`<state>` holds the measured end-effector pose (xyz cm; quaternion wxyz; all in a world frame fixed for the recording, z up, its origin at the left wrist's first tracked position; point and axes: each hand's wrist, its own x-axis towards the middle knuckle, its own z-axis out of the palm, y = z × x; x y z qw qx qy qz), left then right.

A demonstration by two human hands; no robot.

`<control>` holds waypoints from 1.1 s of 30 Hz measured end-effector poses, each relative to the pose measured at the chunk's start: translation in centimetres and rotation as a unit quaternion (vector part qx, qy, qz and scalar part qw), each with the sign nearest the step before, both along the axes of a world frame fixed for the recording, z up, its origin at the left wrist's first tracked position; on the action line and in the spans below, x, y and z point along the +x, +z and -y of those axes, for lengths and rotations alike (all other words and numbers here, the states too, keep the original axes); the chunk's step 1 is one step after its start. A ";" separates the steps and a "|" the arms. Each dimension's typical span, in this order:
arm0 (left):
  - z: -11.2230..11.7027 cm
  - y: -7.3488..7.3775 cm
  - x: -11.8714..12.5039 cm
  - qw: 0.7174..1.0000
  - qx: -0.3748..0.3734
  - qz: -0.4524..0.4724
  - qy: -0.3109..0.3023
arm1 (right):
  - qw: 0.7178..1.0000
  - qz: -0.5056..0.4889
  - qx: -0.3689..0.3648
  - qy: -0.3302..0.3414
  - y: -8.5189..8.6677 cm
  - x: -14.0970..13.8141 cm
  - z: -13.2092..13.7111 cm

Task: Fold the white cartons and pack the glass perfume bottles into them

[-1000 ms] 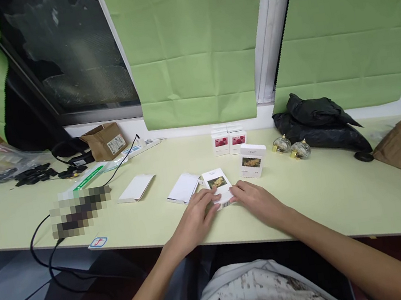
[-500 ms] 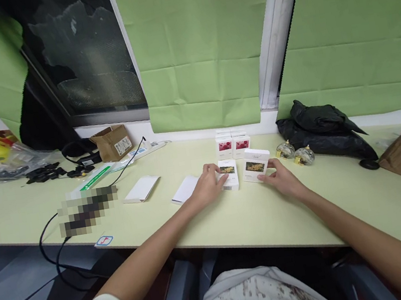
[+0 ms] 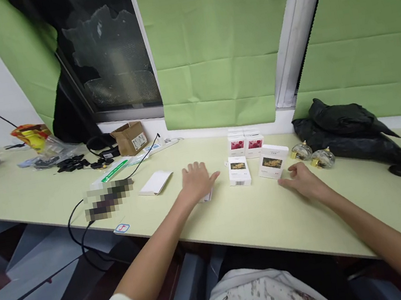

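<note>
My left hand (image 3: 196, 182) lies flat with fingers spread on a folded white carton (image 3: 208, 197), mostly hidden beneath it. Just to its right stands a small white box with a yellow flower picture (image 3: 238, 171). A second, larger white box with the same picture (image 3: 273, 161) stands further right. My right hand (image 3: 302, 180) rests on the table near that box's lower right corner, fingers loosely curled, holding nothing. Two white boxes with pink pictures (image 3: 245, 146) stand behind them near the wall.
Another flat white carton (image 3: 156, 182) lies left of my left hand. Two glass bottles with gold caps (image 3: 311, 154) sit before a black plastic bag (image 3: 350, 134). A brown cardboard box (image 3: 130, 137), cables (image 3: 73, 164) and a power strip (image 3: 154, 148) occupy the left side of the pale green table (image 3: 256, 212).
My left hand let go of the small flower box and moved left onto the folded white carton. My right hand drew back from the larger box. The view shifted left.
</note>
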<state>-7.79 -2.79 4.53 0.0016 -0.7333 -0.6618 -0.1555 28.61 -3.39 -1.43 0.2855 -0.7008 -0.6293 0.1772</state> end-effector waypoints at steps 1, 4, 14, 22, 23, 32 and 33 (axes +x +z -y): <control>0.9 0.0 -1.3 1.000 -0.012 -0.012 0.020 | 0.999 0.027 -0.019 -0.003 0.3 -0.1 0.7; 3.3 -0.5 -4.2 0.997 -0.057 -0.033 0.037 | 0.993 0.088 -0.051 0.056 1.4 -1.8 3.5; 5.9 -3.4 -4.9 0.921 -0.041 0.388 -0.018 | 0.952 -0.105 0.047 0.282 2.7 -12.8 9.1; 9.6 -2.8 1.7 0.824 -0.051 0.557 -0.087 | 0.919 -0.229 0.113 0.299 2.7 -14.8 10.4; 9.8 -2.9 2.1 0.818 -0.062 0.565 -0.082 | 0.919 -0.226 0.129 0.295 2.7 -14.6 10.6; 9.9 -4.3 2.5 0.758 -0.119 0.638 -0.065 | 0.919 -0.085 0.203 0.328 2.7 -13.0 10.6; 9.9 -4.4 2.5 0.753 -0.121 0.643 -0.067 | 0.921 -0.071 0.201 0.327 2.7 -12.9 10.6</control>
